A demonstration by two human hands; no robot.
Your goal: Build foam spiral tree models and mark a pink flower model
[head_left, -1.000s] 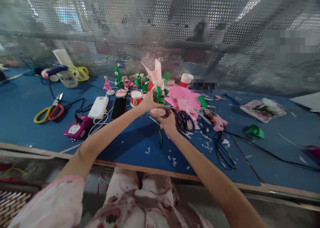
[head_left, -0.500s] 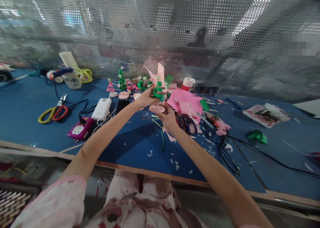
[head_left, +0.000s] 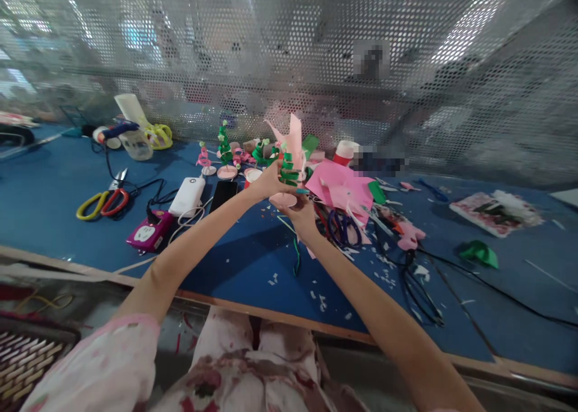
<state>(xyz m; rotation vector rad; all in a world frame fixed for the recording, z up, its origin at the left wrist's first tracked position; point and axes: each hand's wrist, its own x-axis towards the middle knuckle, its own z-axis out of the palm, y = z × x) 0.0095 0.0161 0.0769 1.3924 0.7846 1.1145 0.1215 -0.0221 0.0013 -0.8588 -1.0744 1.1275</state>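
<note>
Both hands are at a small green spiral paper tree [head_left: 288, 174] on a round pale pink base [head_left: 284, 200], held above the table. My left hand [head_left: 270, 180] has its fingers closed round the green spiral from the left. Below it, my right hand [head_left: 301, 214] pinches the edge of the pink base from the right. Behind them lie pink sheets [head_left: 341, 186] and an upright pale pink strip [head_left: 295, 132]. To the left stand a finished-looking green tree [head_left: 224, 144] and a pink spiral tree [head_left: 204, 156] on round bases.
Left on the blue table are scissors [head_left: 106, 202], a purple power adapter [head_left: 150, 230], a white power bank [head_left: 187, 196] and a black phone [head_left: 224, 194]. Right are blue-handled scissors [head_left: 345, 228], a pink glue gun [head_left: 410, 234] with its cable, and paper scraps. A perforated metal screen [head_left: 271, 56] stands behind.
My left hand has shifted slightly lower on the green spiral, and the base is tilted more toward me. The whole view has moved slightly; the table's other things lie as before.
</note>
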